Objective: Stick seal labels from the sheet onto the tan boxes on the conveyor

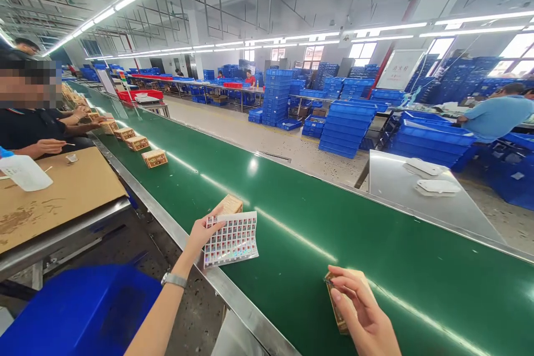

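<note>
Left hand (pixel 201 233), toward seven o'clock, pinches a sheet of stickers (pixel 231 240); right hand (pixel 367 318), at five o'clock, curls over a box (pixel 340 314) on the green belt (pixel 292 283), though whether it grips cannot be told. A slack pinch could let the sheet slip; an uneven push might skew the box. The right hand hides much of its box, the sheet covers part of another box (pixel 232 203), and the sticker print is too small to read.

The green belt (pixel 287 272) offers passage between two obstacles (sticker sheet (pixel 231 240), rightmost box (pixel 341 320)).
</note>
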`<move>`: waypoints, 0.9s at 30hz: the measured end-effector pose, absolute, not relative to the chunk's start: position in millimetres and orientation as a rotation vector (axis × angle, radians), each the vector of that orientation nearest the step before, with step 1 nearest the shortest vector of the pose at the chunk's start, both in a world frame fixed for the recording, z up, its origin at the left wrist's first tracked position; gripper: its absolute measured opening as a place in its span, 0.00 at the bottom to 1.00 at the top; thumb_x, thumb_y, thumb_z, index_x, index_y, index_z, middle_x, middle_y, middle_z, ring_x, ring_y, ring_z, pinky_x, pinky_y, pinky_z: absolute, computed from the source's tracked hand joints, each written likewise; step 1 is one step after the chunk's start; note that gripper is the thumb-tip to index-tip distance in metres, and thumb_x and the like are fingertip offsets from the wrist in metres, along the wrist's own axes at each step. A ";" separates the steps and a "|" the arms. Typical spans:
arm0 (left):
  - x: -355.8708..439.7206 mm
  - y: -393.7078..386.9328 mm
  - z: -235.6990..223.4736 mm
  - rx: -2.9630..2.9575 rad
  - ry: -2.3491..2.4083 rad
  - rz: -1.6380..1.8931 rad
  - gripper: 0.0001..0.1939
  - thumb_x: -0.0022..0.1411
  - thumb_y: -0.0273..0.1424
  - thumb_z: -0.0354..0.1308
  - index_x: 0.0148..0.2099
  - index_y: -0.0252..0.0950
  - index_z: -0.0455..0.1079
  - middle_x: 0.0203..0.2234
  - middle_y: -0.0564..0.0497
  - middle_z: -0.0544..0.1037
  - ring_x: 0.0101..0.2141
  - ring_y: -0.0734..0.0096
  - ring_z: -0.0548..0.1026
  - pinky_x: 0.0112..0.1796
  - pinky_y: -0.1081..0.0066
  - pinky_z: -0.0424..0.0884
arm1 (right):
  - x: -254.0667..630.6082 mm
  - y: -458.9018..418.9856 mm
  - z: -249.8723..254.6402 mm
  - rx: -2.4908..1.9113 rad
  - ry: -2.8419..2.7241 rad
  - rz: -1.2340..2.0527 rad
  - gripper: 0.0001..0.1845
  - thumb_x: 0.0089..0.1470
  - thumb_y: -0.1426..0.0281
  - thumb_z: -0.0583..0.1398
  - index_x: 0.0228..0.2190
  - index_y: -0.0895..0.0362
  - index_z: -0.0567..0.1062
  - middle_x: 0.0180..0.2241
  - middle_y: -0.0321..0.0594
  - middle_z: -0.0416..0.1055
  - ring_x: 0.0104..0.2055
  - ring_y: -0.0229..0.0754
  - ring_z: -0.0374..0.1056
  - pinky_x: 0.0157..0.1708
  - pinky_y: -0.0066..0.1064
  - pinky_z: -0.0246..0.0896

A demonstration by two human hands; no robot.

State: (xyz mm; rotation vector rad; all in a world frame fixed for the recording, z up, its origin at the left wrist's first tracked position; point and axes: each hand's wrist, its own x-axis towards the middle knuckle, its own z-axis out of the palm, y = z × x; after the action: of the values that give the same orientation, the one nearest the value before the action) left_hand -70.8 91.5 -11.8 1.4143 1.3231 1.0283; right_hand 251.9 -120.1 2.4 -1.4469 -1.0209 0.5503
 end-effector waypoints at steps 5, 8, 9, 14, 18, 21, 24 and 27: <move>-58.5 63.2 -22.0 1.535 1.283 1.004 0.29 0.50 0.43 0.68 0.53 0.36 0.76 0.50 0.44 0.79 0.51 0.49 0.75 0.52 0.58 0.71 | 249.4 -100.9 -0.9 -1.415 -0.971 0.764 0.17 0.50 0.51 0.64 0.35 0.51 0.77 0.52 0.47 0.72 0.51 0.53 0.71 0.50 0.42 0.69; -52.7 50.7 -21.0 1.701 1.235 1.011 0.11 0.53 0.38 0.66 0.36 0.38 0.79 0.54 0.45 0.77 0.57 0.50 0.69 0.58 0.54 0.64 | 245.3 -71.2 1.4 -1.370 -0.961 0.882 0.19 0.48 0.51 0.65 0.36 0.52 0.77 0.51 0.46 0.75 0.52 0.54 0.71 0.52 0.44 0.67; -51.1 48.4 -20.0 1.752 1.223 1.006 0.08 0.52 0.37 0.66 0.30 0.38 0.77 0.55 0.46 0.76 0.59 0.50 0.67 0.60 0.53 0.62 | 241.6 -57.9 2.8 -1.344 -0.956 0.926 0.19 0.48 0.52 0.65 0.36 0.52 0.78 0.50 0.46 0.75 0.52 0.53 0.71 0.52 0.43 0.67; -43.4 42.7 -19.1 1.857 1.218 0.869 0.10 0.52 0.33 0.65 0.22 0.38 0.70 0.59 0.48 0.72 0.65 0.47 0.58 0.62 0.46 0.55 | 205.9 16.1 3.1 -1.222 -0.960 1.142 0.21 0.44 0.51 0.66 0.33 0.55 0.79 0.49 0.47 0.76 0.50 0.51 0.71 0.50 0.40 0.66; -34.5 37.0 -22.1 1.801 1.211 0.829 0.09 0.52 0.31 0.64 0.21 0.38 0.72 0.59 0.48 0.71 0.63 0.47 0.62 0.62 0.50 0.57 | 178.5 60.3 -13.4 -1.264 -0.969 1.173 0.21 0.40 0.52 0.68 0.29 0.57 0.80 0.46 0.48 0.77 0.46 0.50 0.72 0.46 0.39 0.67; -26.0 31.4 -22.1 1.774 1.215 0.843 0.06 0.51 0.28 0.63 0.23 0.38 0.74 0.58 0.48 0.73 0.61 0.50 0.65 0.61 0.55 0.60 | 169.4 77.2 -28.1 -1.294 -0.940 1.173 0.20 0.38 0.53 0.68 0.28 0.57 0.80 0.42 0.47 0.79 0.45 0.50 0.72 0.44 0.38 0.67; -18.2 26.0 -19.2 1.756 1.219 0.848 0.06 0.50 0.27 0.63 0.22 0.38 0.74 0.56 0.49 0.75 0.61 0.51 0.67 0.61 0.56 0.61 | 166.9 81.5 -36.0 -1.284 -0.923 1.211 0.20 0.38 0.53 0.67 0.28 0.57 0.79 0.37 0.44 0.80 0.42 0.49 0.74 0.42 0.38 0.69; -12.3 20.7 -16.2 1.741 1.217 0.841 0.06 0.49 0.26 0.63 0.22 0.39 0.75 0.56 0.50 0.75 0.60 0.51 0.67 0.60 0.56 0.62 | 166.8 78.1 -38.2 -1.278 -0.908 1.250 0.21 0.39 0.53 0.67 0.29 0.57 0.79 0.33 0.43 0.80 0.37 0.49 0.75 0.38 0.37 0.70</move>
State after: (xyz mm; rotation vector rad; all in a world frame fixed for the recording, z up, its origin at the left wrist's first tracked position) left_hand -12.3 20.7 -16.2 1.7415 1.2169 0.8414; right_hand 166.8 78.1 -38.2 -1.2781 -0.9085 1.2498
